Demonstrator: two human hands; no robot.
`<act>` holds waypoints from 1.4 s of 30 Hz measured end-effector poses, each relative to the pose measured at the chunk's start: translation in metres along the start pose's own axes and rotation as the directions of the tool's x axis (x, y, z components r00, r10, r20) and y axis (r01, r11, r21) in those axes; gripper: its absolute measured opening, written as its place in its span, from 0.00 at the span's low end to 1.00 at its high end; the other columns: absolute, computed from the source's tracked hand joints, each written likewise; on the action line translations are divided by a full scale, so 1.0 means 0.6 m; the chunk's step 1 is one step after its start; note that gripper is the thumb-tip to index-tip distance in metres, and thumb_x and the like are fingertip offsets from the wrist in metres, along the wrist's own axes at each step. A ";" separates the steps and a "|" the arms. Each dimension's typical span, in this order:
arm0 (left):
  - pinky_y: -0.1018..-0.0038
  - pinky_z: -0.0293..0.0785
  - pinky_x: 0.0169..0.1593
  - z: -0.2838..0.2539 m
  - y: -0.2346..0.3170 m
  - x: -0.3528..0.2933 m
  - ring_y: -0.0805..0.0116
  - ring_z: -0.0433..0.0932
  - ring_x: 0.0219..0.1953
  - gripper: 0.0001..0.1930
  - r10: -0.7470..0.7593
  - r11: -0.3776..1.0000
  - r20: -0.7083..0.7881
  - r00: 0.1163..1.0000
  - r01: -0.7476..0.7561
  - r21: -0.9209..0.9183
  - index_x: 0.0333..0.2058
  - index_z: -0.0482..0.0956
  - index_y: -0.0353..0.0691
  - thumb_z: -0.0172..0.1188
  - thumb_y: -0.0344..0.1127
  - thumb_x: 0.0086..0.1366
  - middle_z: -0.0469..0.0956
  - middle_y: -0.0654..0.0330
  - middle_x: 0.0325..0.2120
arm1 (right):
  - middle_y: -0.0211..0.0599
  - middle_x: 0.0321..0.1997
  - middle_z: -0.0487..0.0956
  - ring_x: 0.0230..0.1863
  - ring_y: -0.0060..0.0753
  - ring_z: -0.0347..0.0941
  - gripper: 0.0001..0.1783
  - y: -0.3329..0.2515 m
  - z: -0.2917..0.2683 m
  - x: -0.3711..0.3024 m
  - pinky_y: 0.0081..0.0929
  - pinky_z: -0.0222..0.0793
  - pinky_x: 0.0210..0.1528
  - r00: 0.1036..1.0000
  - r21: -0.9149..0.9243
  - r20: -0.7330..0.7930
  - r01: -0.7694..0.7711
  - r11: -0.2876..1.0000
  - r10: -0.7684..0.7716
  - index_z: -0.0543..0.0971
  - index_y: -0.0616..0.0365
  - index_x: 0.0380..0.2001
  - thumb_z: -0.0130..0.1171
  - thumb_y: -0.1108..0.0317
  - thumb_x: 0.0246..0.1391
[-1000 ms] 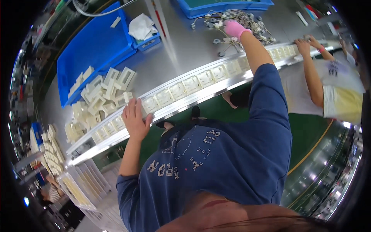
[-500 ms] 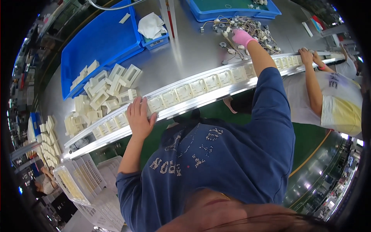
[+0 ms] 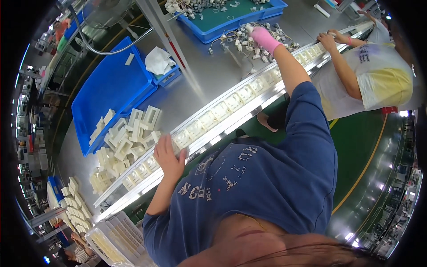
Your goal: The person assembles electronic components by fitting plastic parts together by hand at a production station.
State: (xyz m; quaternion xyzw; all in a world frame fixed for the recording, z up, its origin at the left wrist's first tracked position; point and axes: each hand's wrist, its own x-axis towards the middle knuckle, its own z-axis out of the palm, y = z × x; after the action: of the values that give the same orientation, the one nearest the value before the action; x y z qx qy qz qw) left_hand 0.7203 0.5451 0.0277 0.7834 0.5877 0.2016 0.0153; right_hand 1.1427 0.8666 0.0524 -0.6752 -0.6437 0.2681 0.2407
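Note:
My left hand (image 3: pixel 170 156) lies over a long row of cream plastic housings (image 3: pixel 207 119) set end to end in a metal rail (image 3: pixel 240 124). Its fingers are stretched out and the thumb stands apart. On the right, my pink-gloved right hand (image 3: pixel 265 40) reaches across the rail to a heap of small wired parts (image 3: pixel 240 44). Its fingers are closed at the heap's upper edge, with a small white part (image 3: pixel 249 28) at the fingertips. Wires trail around the heap. The glove hides part of the grip.
Loose cream frames (image 3: pixel 129 133) are piled beyond the rail on the left, beside a large blue bin (image 3: pixel 111 82). A small blue tray (image 3: pixel 169 76) holds a white cloth (image 3: pixel 159 61). Another blue tray (image 3: pixel 231 26) stands behind the heap. A co-worker (image 3: pixel 356 75) works along the rail at right.
The view has turned, so the rail now slants more steeply and more of the far blue tray shows. My right hand has shifted to the heap's upper edge; my left hand stays on the row.

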 end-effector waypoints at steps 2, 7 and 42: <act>0.57 0.48 0.57 -0.010 0.008 0.020 0.49 0.56 0.57 0.35 -0.016 0.999 -0.031 0.999 0.016 -0.030 0.57 0.55 0.34 0.57 0.37 0.50 0.59 0.44 0.54 | 0.31 0.16 0.67 0.17 0.23 0.67 0.15 -0.001 -0.034 -0.009 0.23 0.66 0.21 0.985 0.713 -0.160 0.075 0.697 0.057 0.74 0.62 0.32 0.53 0.59 0.51; 0.62 0.44 0.61 -0.035 0.046 0.147 0.52 0.51 0.61 0.36 -0.054 0.957 -0.065 0.996 0.033 -0.290 0.59 0.52 0.37 0.57 0.35 0.52 0.55 0.50 0.58 | 0.30 0.21 0.72 0.20 0.22 0.70 0.13 -0.137 -0.069 -0.080 0.20 0.67 0.28 0.709 -0.159 -0.318 0.614 0.773 -0.629 0.74 0.51 0.39 0.55 0.64 0.48; 0.77 0.65 0.26 0.088 0.042 0.256 0.76 0.67 0.22 0.18 -0.271 0.209 0.562 0.782 0.617 -0.758 0.26 0.71 0.37 0.47 0.47 0.64 0.69 0.65 0.20 | 0.45 0.32 0.73 0.34 0.41 0.72 0.19 -0.216 0.188 -0.273 0.32 0.67 0.36 0.733 0.042 0.263 0.641 0.766 -0.627 0.70 0.60 0.38 0.56 0.59 0.45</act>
State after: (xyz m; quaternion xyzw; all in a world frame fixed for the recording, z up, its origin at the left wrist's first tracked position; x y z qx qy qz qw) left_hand 0.7960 0.6910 0.0315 0.4484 0.5613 0.3547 0.5983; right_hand 0.9666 0.7078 0.0642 -0.3797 -0.8676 0.2400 0.2132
